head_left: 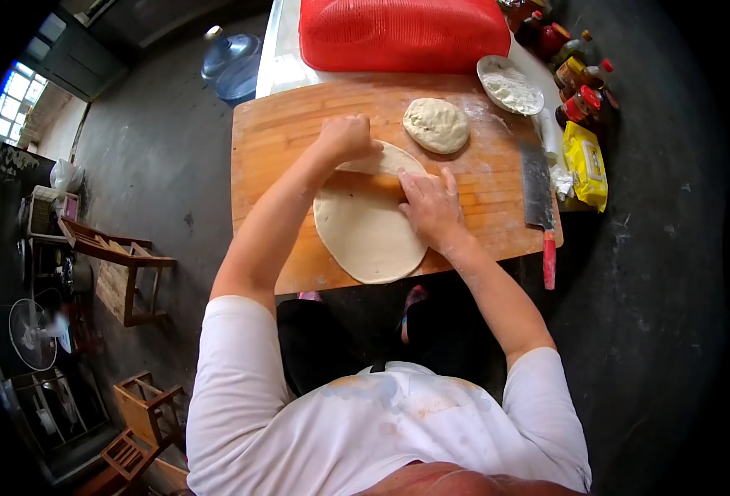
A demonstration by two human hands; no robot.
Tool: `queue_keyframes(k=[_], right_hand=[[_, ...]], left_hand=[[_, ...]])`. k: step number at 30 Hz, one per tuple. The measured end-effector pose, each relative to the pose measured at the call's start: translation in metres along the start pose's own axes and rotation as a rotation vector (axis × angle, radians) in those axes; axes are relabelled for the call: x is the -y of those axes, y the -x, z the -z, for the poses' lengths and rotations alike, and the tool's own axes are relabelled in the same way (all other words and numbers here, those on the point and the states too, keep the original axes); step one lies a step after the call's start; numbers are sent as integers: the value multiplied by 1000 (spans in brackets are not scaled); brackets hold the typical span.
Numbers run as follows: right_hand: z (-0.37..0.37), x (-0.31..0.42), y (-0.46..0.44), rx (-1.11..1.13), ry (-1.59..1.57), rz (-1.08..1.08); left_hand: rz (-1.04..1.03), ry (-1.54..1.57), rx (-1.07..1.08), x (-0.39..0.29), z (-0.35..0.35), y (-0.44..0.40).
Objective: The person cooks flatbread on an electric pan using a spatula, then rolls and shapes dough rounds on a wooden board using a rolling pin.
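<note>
A flat, round dough sheet (369, 240) lies on the wooden board (282, 149), its near edge close to the board's front. A brown strip (371, 187), apparently a wooden rolling pin, crosses the sheet near its far end. My left hand (347, 139) is closed, with fingertips at the sheet's far left edge; what lies inside the fist is hidden. My right hand (434, 208) curls over the right end of the pin and touches the dough edge. Behind my right hand sits a thick, rounded dough lump (436, 126).
A red plastic basin (405, 35) stands behind the board. At the right are a bowl of flour (511, 85), a red-handled cleaver (539, 198), a yellow wipes pack (585, 167) and several jars (578, 106). A water jug (233, 66) and wooden chairs (129, 273) are at the left.
</note>
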State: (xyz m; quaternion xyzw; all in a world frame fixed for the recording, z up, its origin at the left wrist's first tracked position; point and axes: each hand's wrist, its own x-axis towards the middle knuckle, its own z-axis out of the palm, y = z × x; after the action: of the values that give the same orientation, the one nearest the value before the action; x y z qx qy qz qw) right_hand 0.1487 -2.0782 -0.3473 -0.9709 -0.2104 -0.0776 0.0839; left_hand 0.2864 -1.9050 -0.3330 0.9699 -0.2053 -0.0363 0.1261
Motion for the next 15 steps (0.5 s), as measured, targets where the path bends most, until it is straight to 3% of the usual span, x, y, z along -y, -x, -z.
queue_keyframes(k=[2,3,5,15], right_hand=[[-3,4,6,-111,-33,32],[-4,7,10,-212,-65,63],[13,24,27,-225,-138,81],[16,61,114,-106,-418,136]], left_hand=[[124,57,254,-5,9,-5],[120,48,246,-5,14,-9],[18,-28,479,-5,16,-14],[1,117,506,-25,28,23]])
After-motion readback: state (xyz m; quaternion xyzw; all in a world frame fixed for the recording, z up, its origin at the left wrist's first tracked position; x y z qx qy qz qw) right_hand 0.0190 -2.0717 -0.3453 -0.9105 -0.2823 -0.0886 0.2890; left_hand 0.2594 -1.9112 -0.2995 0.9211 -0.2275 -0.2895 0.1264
